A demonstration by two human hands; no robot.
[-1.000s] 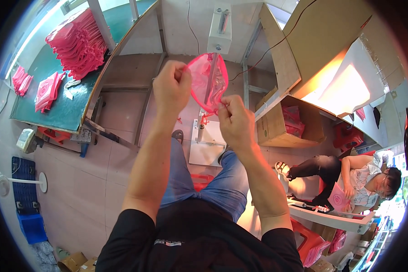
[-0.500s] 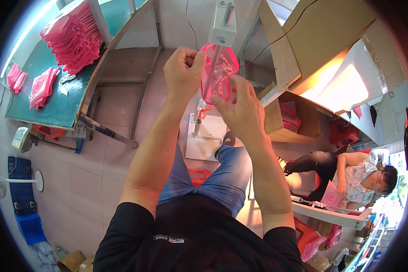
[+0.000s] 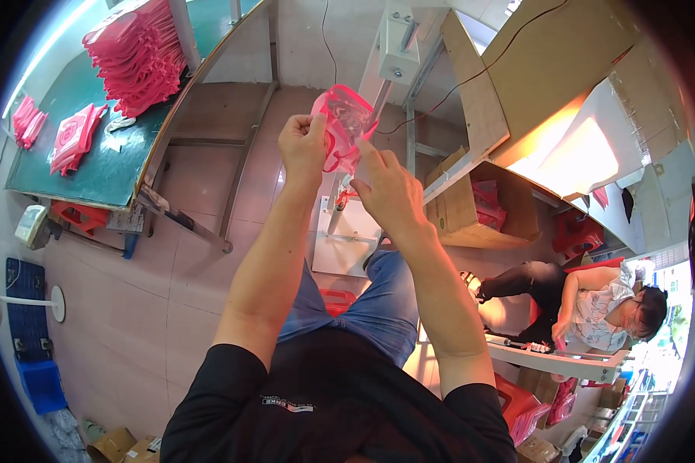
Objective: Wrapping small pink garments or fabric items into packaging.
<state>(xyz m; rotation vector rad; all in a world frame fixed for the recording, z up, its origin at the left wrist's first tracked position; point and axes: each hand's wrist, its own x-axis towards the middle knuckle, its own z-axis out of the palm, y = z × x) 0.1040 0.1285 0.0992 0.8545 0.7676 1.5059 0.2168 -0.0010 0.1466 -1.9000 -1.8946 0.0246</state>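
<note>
One pink bag, thin, glossy and partly see-through with a brighter pink edge, is held up in front of you, near the white metal post of a stand. Your left hand pinches its left edge between thumb and fingers. Your right hand is open, thumb apart, fingertips at the bag's right side; whether they touch it, you cannot tell.

To the left, a smooth green table carries three pink piles: one tall, ruffled stack and two low piles, the nearer bearing a round printed design. To the right, one brown cardboard box holds more pink pieces. Beyond it sits one person. Your black shirt has small white printing, too small to read.
</note>
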